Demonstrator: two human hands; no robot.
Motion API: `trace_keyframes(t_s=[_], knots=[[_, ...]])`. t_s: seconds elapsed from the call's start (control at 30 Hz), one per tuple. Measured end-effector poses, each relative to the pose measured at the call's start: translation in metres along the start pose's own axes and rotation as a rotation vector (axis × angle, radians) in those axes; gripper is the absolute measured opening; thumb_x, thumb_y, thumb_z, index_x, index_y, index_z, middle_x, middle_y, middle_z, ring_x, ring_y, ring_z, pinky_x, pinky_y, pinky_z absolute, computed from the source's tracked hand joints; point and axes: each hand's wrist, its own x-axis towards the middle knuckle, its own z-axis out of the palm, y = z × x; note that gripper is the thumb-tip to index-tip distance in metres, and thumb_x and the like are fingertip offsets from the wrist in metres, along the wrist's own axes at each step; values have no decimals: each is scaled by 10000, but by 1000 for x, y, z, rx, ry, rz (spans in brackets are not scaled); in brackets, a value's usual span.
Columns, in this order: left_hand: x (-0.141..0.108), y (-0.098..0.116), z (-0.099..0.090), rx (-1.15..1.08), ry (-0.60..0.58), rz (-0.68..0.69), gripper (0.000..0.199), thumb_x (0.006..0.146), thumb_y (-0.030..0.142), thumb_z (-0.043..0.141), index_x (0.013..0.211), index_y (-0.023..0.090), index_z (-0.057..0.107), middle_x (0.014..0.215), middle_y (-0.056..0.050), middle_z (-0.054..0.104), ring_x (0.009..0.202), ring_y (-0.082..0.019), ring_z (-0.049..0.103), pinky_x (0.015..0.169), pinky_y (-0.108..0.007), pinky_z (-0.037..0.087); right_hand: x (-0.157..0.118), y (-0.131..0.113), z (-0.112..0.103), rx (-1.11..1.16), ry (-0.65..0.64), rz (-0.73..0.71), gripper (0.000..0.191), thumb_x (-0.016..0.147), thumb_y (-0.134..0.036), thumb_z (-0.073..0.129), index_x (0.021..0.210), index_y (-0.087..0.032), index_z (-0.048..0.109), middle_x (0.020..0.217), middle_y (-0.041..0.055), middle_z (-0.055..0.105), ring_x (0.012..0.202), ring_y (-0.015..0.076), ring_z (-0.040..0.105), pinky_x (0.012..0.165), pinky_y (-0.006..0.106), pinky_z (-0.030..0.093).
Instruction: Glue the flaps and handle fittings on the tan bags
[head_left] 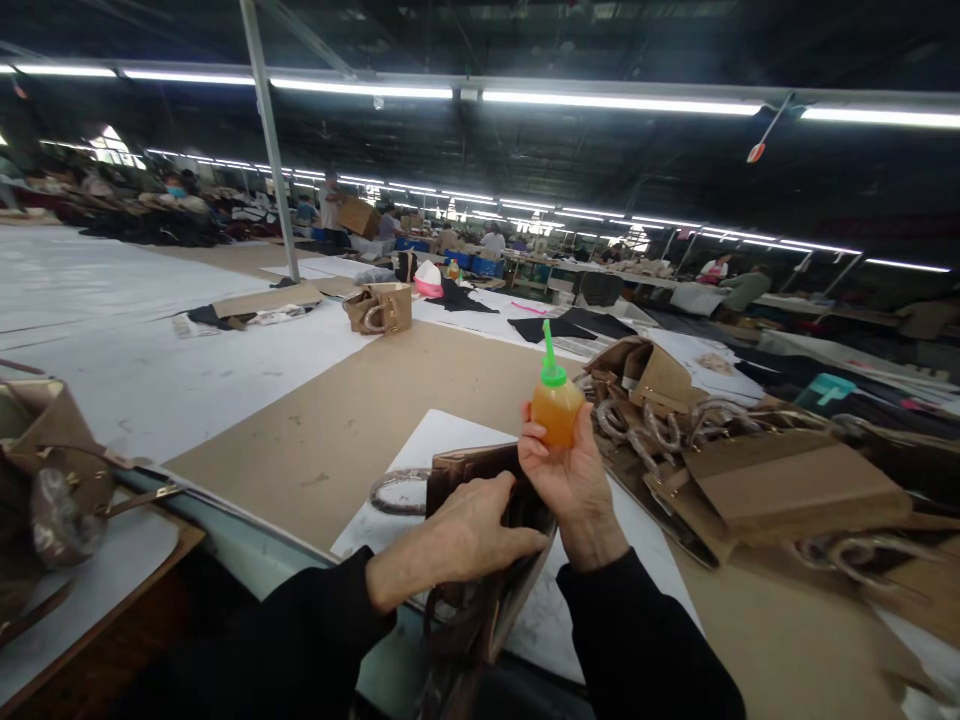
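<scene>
My right hand (574, 490) is closed around a squeeze bottle (557, 412) of amber liquid, its green nozzle pointing up. Below it, a brown handbag (469, 460) lies with its mouth open on a white sheet (439, 430) near the table's edge. Across that mouth reaches my left hand (472, 530), thumb stretched out and apart from the fingers. Some of its fingertips are hidden inside the bag. A plastic-wrapped handle (397, 492) sticks out on the bag's left side.
Brown handbags (795, 485) with wrapped handles are heaped on the right. Another handbag (379, 308) stands farther back, and one (56, 450) sits at the left. Black pieces (574, 325) lie beyond. A pole (270, 140) rises at the back left; people work in the distance.
</scene>
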Motion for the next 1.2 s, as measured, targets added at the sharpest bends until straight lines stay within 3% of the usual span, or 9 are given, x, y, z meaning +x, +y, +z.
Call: trace_keyframes(t_s=[0.13, 0.33, 0.47, 0.6, 0.83, 0.93, 1.03, 1.13, 1.2], knots=[[19, -6, 1, -19, -52, -71, 154, 634, 196, 641, 779, 200, 589, 712, -5, 590, 607, -167, 506, 525, -267, 303, 5, -1, 0, -43, 11, 0, 401, 933, -545, 579, 976, -157, 667, 888, 74, 639, 596, 100, 527, 474, 155, 454], [12, -36, -30, -64, -53, -291, 178, 585, 186, 654, 466, 191, 522, 442, 50, 409, 484, -126, 401, 486, -265, 261, 8, -5, -2, -165, 55, 12, 406, 754, -521, 803, 911, -163, 692, 852, 72, 671, 651, 149, 583, 669, 284, 542], [-25, -53, -88, -297, 97, -380, 35, 555, 172, 556, 535, 182, 583, 494, 35, 492, 527, -142, 492, 506, -244, 354, 2, -8, -7, -242, 104, 43, 454, 657, -434, 897, 952, -154, 696, 904, 97, 695, 785, 226, 629, 754, 406, 557], [-51, -81, -137, -234, 290, -408, 104, 520, 143, 503, 611, 193, 499, 532, 35, 523, 494, -150, 537, 466, -238, 388, -5, -5, -4, -261, 139, 70, 492, 607, -394, 933, 973, -163, 699, 974, 106, 702, 859, 271, 635, 795, 481, 552], [-28, -159, -156, 56, 361, -620, 346, 555, 188, 565, 899, 154, 560, 885, -74, 643, 599, -183, 592, 449, -251, 421, 8, 21, 15, -204, 140, 90, 529, 532, -402, 963, 942, -198, 698, 996, 73, 699, 983, 307, 615, 891, 551, 509], [-17, -138, -170, 218, 298, -460, 582, 597, 249, 613, 1165, 138, 549, 1169, -135, 620, 900, -258, 631, 651, -286, 497, 19, 25, 14, -193, 155, 79, 534, 556, -406, 951, 962, -176, 691, 997, 82, 688, 973, 299, 614, 888, 542, 515], [-10, -84, -168, 305, 202, -213, 747, 638, 282, 644, 1353, 188, 447, 1388, -108, 501, 1194, -281, 519, 919, -323, 455, 27, 23, 10, -173, 195, 49, 518, 599, -426, 927, 975, -169, 680, 1004, 81, 675, 949, 291, 617, 853, 538, 536], [6, -37, -138, 330, 152, -101, 642, 721, 359, 642, 1319, 196, 478, 1343, -94, 542, 1150, -260, 554, 938, -326, 448, 29, 20, 8, -161, 227, 34, 517, 621, -438, 912, 990, -165, 673, 1021, 94, 661, 936, 293, 619, 814, 534, 555], [25, -28, -114, 369, 23, -161, 600, 675, 403, 710, 1201, 160, 554, 1174, -115, 637, 1062, -278, 603, 860, -327, 484, 28, 19, 9, -160, 240, 23, 518, 623, -436, 911, 993, -164, 672, 1018, 98, 656, 921, 289, 620, 797, 530, 562]])
